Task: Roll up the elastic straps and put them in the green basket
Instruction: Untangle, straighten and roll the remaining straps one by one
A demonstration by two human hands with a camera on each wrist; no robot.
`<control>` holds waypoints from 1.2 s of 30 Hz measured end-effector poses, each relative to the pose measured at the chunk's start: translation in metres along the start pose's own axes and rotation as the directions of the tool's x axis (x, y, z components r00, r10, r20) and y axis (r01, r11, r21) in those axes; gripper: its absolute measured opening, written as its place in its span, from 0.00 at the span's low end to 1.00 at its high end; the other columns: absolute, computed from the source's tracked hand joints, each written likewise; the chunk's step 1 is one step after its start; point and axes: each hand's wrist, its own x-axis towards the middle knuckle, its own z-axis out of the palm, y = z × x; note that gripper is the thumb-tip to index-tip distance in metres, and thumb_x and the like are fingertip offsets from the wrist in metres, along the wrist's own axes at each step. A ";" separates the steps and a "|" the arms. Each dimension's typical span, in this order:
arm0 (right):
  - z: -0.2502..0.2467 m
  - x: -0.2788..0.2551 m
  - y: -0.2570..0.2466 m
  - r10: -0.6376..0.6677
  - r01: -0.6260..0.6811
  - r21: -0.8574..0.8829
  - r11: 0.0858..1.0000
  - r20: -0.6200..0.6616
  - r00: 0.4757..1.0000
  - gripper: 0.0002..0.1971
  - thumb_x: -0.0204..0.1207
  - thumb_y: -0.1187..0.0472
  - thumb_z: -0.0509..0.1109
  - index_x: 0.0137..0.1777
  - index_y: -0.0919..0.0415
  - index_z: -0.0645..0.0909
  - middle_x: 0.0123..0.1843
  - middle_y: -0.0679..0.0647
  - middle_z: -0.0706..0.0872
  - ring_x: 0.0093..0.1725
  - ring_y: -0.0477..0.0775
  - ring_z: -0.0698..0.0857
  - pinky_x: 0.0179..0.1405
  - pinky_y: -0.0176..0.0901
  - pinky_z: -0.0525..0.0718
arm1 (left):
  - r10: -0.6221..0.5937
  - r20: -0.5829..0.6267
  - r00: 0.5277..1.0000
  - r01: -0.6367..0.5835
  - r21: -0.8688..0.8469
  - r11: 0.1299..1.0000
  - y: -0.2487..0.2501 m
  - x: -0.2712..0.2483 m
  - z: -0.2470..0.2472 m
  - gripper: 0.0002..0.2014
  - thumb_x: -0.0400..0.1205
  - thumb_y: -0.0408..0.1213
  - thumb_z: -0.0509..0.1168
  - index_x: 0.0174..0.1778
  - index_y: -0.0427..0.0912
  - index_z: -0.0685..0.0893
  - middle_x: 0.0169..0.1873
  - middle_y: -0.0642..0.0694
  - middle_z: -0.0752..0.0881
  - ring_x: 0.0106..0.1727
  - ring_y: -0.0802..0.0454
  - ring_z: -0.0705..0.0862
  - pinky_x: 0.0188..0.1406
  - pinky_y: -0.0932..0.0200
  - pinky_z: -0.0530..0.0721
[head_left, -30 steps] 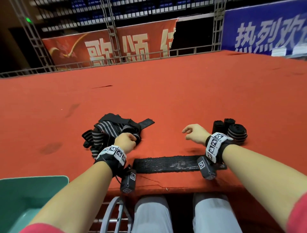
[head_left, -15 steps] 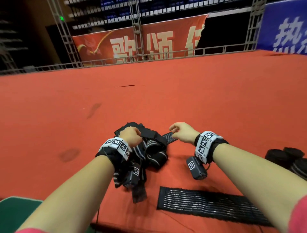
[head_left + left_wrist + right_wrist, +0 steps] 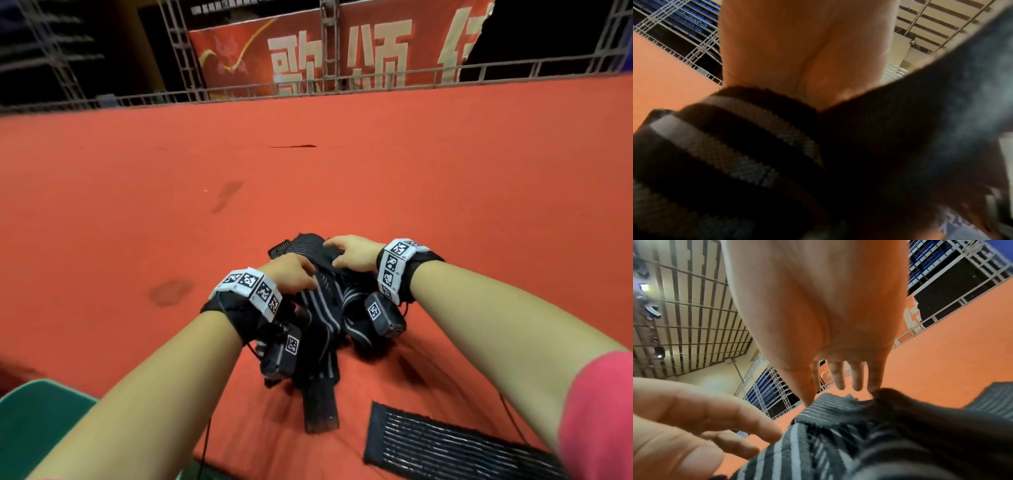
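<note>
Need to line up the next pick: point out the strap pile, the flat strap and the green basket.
strap pile (image 3: 329,301), head view, striped fold between the wrists.
flat strap (image 3: 445,445), head view, middle of the ribbed band.
green basket (image 3: 37,421), head view, bare rim at lower left.

Indoor sports arena: red stage carpet (image 3: 342,178), truss rails (image 3: 308,87), banner (image 3: 342,51); blue seating (image 3: 764,386).

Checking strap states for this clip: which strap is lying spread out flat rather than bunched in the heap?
The flat strap at the near right, lying alone on the red carpet. The others sit tangled in the heap under both hands.
</note>
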 end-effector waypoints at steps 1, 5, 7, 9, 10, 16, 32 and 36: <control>0.000 0.006 -0.007 -0.012 0.012 -0.010 1.000 0.008 1.000 0.32 0.80 0.65 0.69 0.84 0.60 0.65 0.81 0.56 0.73 0.77 0.56 0.74 0.72 0.39 0.69 | 0.007 0.009 1.000 -0.007 -0.010 1.000 0.000 -0.001 -0.001 0.16 0.80 0.39 0.71 0.65 0.45 0.86 0.51 0.49 0.85 0.52 0.52 0.83 0.62 0.58 0.80; 0.006 0.023 -0.018 -0.008 0.009 -0.027 1.000 0.040 0.999 0.32 0.80 0.64 0.69 0.83 0.61 0.63 0.79 0.58 0.75 0.74 0.59 0.77 0.74 0.51 0.74 | 0.031 0.046 0.998 -0.031 -0.013 0.999 -0.002 -0.004 -0.005 0.16 0.82 0.38 0.70 0.66 0.44 0.86 0.57 0.48 0.86 0.60 0.51 0.83 0.65 0.58 0.79; 0.009 0.026 -0.019 -0.003 0.005 -0.033 0.999 0.035 0.999 0.33 0.80 0.63 0.71 0.83 0.61 0.63 0.79 0.59 0.75 0.75 0.60 0.77 0.73 0.51 0.74 | 0.040 0.066 0.997 -0.040 0.005 0.999 -0.003 -0.005 -0.006 0.16 0.82 0.39 0.69 0.66 0.46 0.86 0.56 0.50 0.85 0.57 0.53 0.82 0.65 0.59 0.78; 0.011 0.028 -0.018 -0.001 0.002 -0.025 1.000 0.026 1.000 0.34 0.79 0.63 0.73 0.82 0.62 0.64 0.77 0.60 0.77 0.74 0.60 0.77 0.73 0.50 0.74 | 0.049 0.080 0.996 -0.050 0.010 0.999 -0.004 -0.005 -0.004 0.15 0.82 0.39 0.70 0.65 0.46 0.86 0.53 0.51 0.84 0.55 0.55 0.81 0.61 0.61 0.78; 0.012 0.029 -0.017 0.002 -0.001 -0.028 1.000 0.023 1.000 0.33 0.78 0.62 0.74 0.81 0.62 0.66 0.76 0.60 0.78 0.74 0.60 0.78 0.72 0.49 0.75 | 0.053 0.086 0.995 -0.054 0.007 0.999 -0.003 -0.006 -0.004 0.15 0.82 0.38 0.70 0.65 0.46 0.86 0.53 0.51 0.84 0.54 0.55 0.81 0.59 0.62 0.77; 0.013 0.026 -0.013 0.053 -0.040 -0.215 0.976 0.053 0.997 0.27 0.71 0.58 0.81 0.67 0.64 0.78 0.63 0.58 0.84 0.59 0.58 0.83 0.56 0.47 0.81 | 0.055 0.107 0.993 -0.056 0.006 0.998 0.001 -0.010 -0.004 0.15 0.82 0.40 0.70 0.65 0.46 0.86 0.51 0.52 0.82 0.53 0.55 0.80 0.53 0.64 0.73; -0.020 -0.037 0.013 0.167 -0.119 0.178 0.977 -0.285 0.944 0.15 0.82 0.55 0.67 0.34 0.57 0.82 0.31 0.52 0.83 0.35 0.54 0.80 0.33 0.44 0.73 | 0.083 0.036 0.996 -0.083 0.007 0.997 0.039 -0.031 -0.002 0.16 0.81 0.41 0.70 0.65 0.45 0.85 0.57 0.49 0.85 0.56 0.52 0.82 0.60 0.58 0.79; -0.032 -0.064 0.019 0.199 -0.068 0.381 0.922 -0.315 0.928 0.14 0.81 0.60 0.66 0.33 0.60 0.78 0.30 0.55 0.81 0.31 0.57 0.79 0.30 0.43 0.75 | 0.102 -0.057 0.993 -0.102 -0.010 0.995 0.062 -0.038 -0.001 0.20 0.80 0.37 0.67 0.69 0.42 0.82 0.61 0.45 0.84 0.56 0.50 0.82 0.56 0.57 0.80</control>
